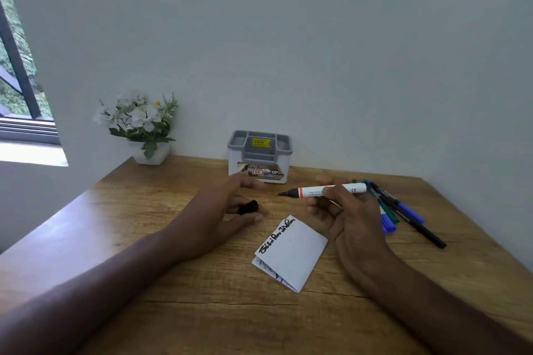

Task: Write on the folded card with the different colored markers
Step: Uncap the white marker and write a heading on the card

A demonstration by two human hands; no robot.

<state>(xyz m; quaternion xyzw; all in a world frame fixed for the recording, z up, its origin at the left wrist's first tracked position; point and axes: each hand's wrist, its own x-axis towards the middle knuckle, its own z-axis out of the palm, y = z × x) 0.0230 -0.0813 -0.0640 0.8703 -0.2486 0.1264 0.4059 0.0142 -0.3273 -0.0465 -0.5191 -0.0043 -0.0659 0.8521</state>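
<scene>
Both forearms reach in from the near edge and converge toward the middle of the scene. The left hand (222,210) lies palm down with its forefinger stretched out toward the far side, while its thumb and other fingers pinch a black marker cap (248,207). The right hand (350,217) is raised a little, back toward the camera, fingers curled round an uncapped white-barrelled marker (326,191) held level, its black tip pointing left toward the other hand. The two hands are near but apart.
</scene>
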